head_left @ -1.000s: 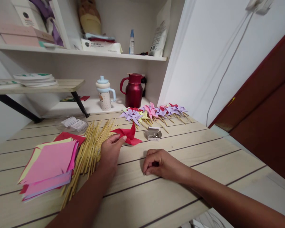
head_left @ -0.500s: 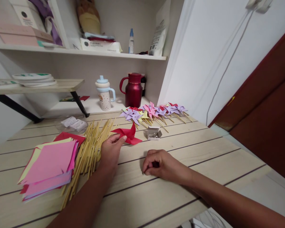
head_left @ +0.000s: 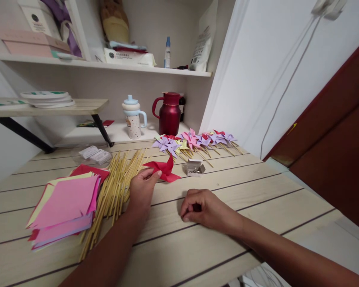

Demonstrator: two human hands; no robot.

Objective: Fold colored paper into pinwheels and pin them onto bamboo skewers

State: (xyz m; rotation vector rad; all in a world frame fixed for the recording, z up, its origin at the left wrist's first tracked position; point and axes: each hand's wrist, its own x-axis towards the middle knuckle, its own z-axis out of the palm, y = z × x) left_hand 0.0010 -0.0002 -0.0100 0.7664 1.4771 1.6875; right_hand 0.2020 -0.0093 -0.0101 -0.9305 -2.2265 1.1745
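Note:
Pinched between the thumb and fingers of my left hand (head_left: 143,187) is a red paper pinwheel (head_left: 166,169), its blades folded and pointing outward. My right hand (head_left: 199,207) rests on the wooden table (head_left: 239,187) with its fingers curled in and the thumb against them; whatever they hold, if anything, is hidden. A small open box (head_left: 195,169) of shiny metal bits sits beyond my right hand. Thin wooden sticks (head_left: 118,185) lie in a loose pile to the left of my left hand.
Coloured paper squares (head_left: 67,199) are stacked at the left. Several finished pinwheels on sticks (head_left: 191,139) lie along the back, in front of a red jug (head_left: 170,114) and a cup with a blue handle (head_left: 133,119). A clear container (head_left: 91,154) stands behind the paper.
The view has shifted very slightly. Both hands and the red pinwheel keep nearly the same places and grips.

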